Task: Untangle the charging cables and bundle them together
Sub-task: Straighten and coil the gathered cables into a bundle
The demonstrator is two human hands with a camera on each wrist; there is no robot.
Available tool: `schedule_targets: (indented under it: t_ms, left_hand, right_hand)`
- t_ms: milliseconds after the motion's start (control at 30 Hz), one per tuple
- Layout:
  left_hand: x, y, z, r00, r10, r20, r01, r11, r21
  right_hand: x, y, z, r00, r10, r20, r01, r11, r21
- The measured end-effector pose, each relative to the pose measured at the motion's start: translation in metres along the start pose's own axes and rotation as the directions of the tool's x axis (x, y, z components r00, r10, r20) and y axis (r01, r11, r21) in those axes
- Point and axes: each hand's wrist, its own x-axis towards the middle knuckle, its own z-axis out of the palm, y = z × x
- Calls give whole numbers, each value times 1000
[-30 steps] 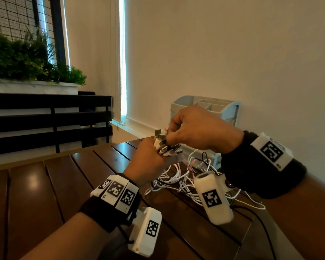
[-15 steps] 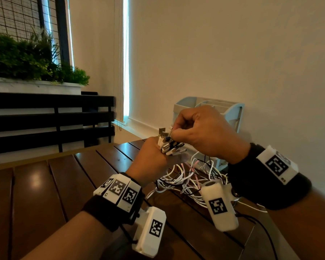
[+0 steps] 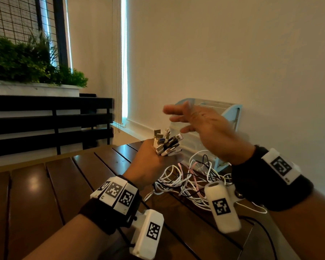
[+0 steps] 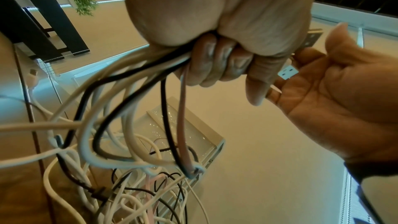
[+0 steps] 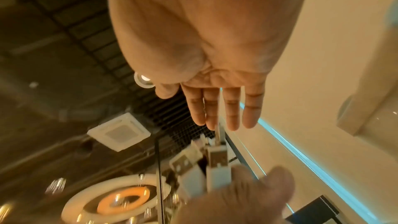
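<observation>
My left hand (image 3: pixel 152 160) grips a bunch of charging cables just below their USB plugs (image 3: pixel 167 143), which stick up out of the fist. In the left wrist view my curled fingers (image 4: pixel 217 60) clamp white, black and pink cables (image 4: pixel 129 108) that hang down into a tangle (image 3: pixel 191 181) on the table. My right hand (image 3: pixel 201 128) hovers above and right of the plugs with straight, spread fingers (image 5: pixel 228 108), holding nothing. It appears beside the plugs (image 4: pixel 287 72) in the left wrist view as an open right hand (image 4: pixel 336 83).
A light blue desk organiser (image 3: pixel 227 113) stands against the wall behind the tangle. The dark slatted wooden table (image 3: pixel 45 194) stretches left and toward me. A black slatted bench (image 3: pixel 45 117) and a planter (image 3: pixel 32 61) stand beyond the table's far left edge.
My right hand has let go of the plugs, opened its fingers and lifted up and to the right. The left hand keeps its grip on the cable bunch.
</observation>
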Motion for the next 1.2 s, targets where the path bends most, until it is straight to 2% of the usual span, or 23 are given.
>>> schedule_targets:
  t_ms: [100, 200, 367, 433, 500, 533, 567, 633, 700, 800, 1033, 1200]
  left_hand:
    - [-1, 1, 2, 1000, 7, -9, -7, 999, -41]
    - [0, -1, 2, 1000, 28, -4, -28, 999, 26]
    - [-5, 3, 9, 1000, 19, -4, -19, 1000, 1]
    - [-5, 6, 8, 999, 11, 36, -8, 998, -68]
    - [-3, 6, 5, 998, 33, 53, -27, 994, -108]
    - [0, 6, 3, 999, 37, 36, -32, 993, -117]
    - [1, 5, 1, 999, 36, 18, -33, 991, -128]
    - [3, 4, -2, 1000, 23, -16, -25, 989, -148]
    - [3, 2, -4, 1000, 4, -28, -8, 986, -165]
    - [3, 0, -3, 1000, -3, -9, 1, 992, -128]
    - [3, -3, -3, 996, -74, -46, 70, 994, -86]
    - [4, -5, -4, 994, -91, -67, 85, 992, -89]
  right_hand:
    - [-2, -4, 18, 967, -4, 254, 61, 975, -215]
    - [3, -2, 26, 945, -6, 328, 122, 935, -334]
    - [-2, 1, 21, 915, 32, 402, 86, 958, -273]
    - [-3, 5, 15, 909, 54, 413, 7, 990, -144]
    - [-1, 11, 6, 950, 56, 308, -98, 988, 121]
    - [-1, 14, 0, 974, 55, 220, -111, 962, 250]
    - [-1, 16, -6, 990, 57, 130, -93, 951, 295]
    - [-4, 18, -11, 999, 41, -6, -40, 990, 138]
    - [-9, 21, -11, 998, 32, -60, -28, 998, 59]
    - [-15, 19, -4, 995, 56, -78, -48, 994, 96]
    - [-12, 12, 16, 989, 105, -100, -117, 986, -121]
    - [-10, 13, 24, 978, 105, -183, -120, 990, -71]
